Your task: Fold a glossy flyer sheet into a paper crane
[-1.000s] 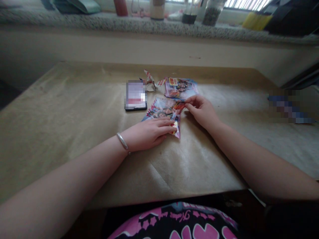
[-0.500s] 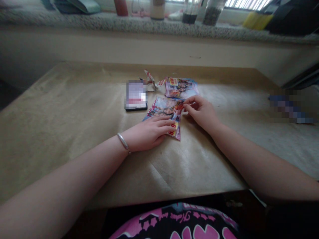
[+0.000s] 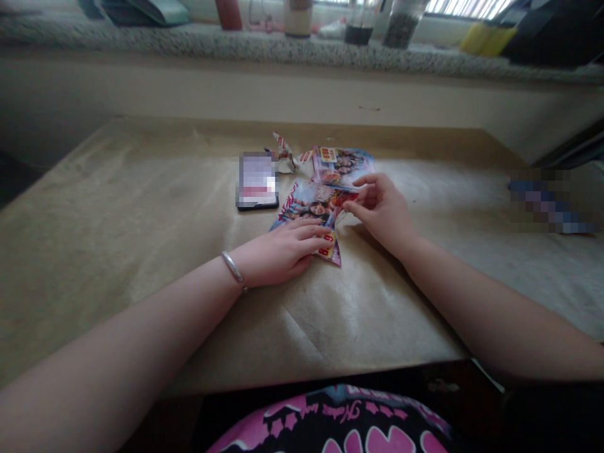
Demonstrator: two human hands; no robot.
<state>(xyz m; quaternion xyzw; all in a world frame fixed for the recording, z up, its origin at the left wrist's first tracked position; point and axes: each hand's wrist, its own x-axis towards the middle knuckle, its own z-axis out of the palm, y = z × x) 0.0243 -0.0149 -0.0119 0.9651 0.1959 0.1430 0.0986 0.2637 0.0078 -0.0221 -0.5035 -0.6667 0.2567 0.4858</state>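
A colourful printed paper sheet, with pictures of people and a yellow patch with red digits, lies on the table in front of me. My left hand rests flat on its near part, fingers stretched out, pressing it to the tabletop. At the sheet's right edge, my right hand has that edge between thumb and fingers, and the paper there is raised and bent. Just beyond lies a second, similar printed sheet, partly overlapped by the first. Parts of the near sheet are hidden under my left hand.
A phone with a blurred screen lies left of the sheets. Beside it is a twisted white-and-red paper piece. A blurred blue item is at the right. Bottles and jars stand on the stone windowsill.
My right hand has shifted slightly up, its fingers spread more, and the sheet's right edge has lifted and bent further. My left hand stays in place.
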